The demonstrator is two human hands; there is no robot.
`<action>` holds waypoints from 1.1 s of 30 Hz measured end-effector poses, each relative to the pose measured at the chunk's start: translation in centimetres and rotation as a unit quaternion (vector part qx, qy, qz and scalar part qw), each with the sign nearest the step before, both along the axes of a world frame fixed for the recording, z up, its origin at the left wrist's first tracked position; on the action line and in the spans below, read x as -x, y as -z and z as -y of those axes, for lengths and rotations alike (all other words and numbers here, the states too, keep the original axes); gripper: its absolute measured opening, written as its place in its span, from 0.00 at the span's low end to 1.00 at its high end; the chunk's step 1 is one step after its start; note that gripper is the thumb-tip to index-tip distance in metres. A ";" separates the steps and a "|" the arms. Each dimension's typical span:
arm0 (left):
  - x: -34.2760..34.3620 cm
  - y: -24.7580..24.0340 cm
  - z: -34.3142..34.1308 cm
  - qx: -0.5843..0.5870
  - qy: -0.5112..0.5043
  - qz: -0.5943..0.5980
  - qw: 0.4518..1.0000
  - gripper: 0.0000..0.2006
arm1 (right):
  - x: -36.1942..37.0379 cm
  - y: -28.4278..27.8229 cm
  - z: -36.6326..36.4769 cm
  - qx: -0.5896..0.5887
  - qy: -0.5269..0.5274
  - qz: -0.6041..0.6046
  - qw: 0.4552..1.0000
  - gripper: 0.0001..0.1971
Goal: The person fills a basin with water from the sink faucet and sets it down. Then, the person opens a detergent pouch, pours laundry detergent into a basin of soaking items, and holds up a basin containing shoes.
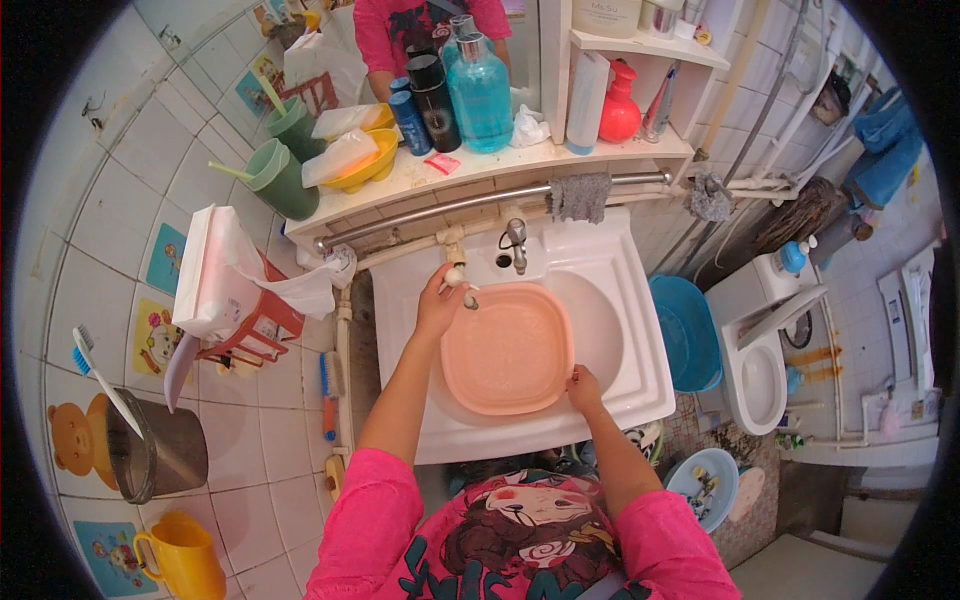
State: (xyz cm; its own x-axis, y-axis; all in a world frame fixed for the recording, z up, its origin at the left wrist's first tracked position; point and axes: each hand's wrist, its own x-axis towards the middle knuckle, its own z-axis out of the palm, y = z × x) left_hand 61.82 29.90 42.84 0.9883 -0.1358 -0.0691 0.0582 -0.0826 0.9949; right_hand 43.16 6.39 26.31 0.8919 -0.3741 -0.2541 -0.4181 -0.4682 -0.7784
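A pink plastic basin [508, 350] rests in the white washbasin [640, 350], covering its left part. My right hand [583, 388] is closed on the basin's near right rim. At the basin's far left side, my left hand [440, 302] has its fingers closed around a small white tap [456, 277] on the wall pipe. The tap's spout points down over the basin's edge. A metal faucet [517, 246] stands at the back of the washbasin, right of my left hand.
Above, a white shelf [400, 180] bears bottles and green cups. A metal rail [430, 216] holds a grey cloth [580, 198]. On the left wall hang a tissue pack [215, 270] and a brush [330, 385]. A blue tub [685, 330] stands beside the toilet [757, 385].
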 end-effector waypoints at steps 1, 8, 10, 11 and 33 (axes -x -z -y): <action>0.0 0.1 -0.1 0.002 0.001 0.006 1.000 0.26 | 0.0 0.1 -0.1 0.013 -0.007 0.018 1.000 0.15; -0.1 0.7 -0.4 0.018 -0.001 0.010 1.000 0.26 | 0.1 -0.4 -0.7 0.029 0.013 0.036 0.999 0.14; 0.0 0.5 -0.3 0.012 0.004 0.011 1.000 0.26 | 0.1 -0.4 -0.7 0.050 0.013 0.047 0.998 0.13; 0.0 0.4 -0.3 0.012 0.004 0.010 1.000 0.26 | 0.1 -0.3 -0.6 0.049 0.014 0.046 0.998 0.13; -0.4 0.8 -0.2 -0.028 -0.008 0.004 1.000 0.24 | -4.1 -5.5 -1.9 0.031 0.018 0.000 0.999 0.33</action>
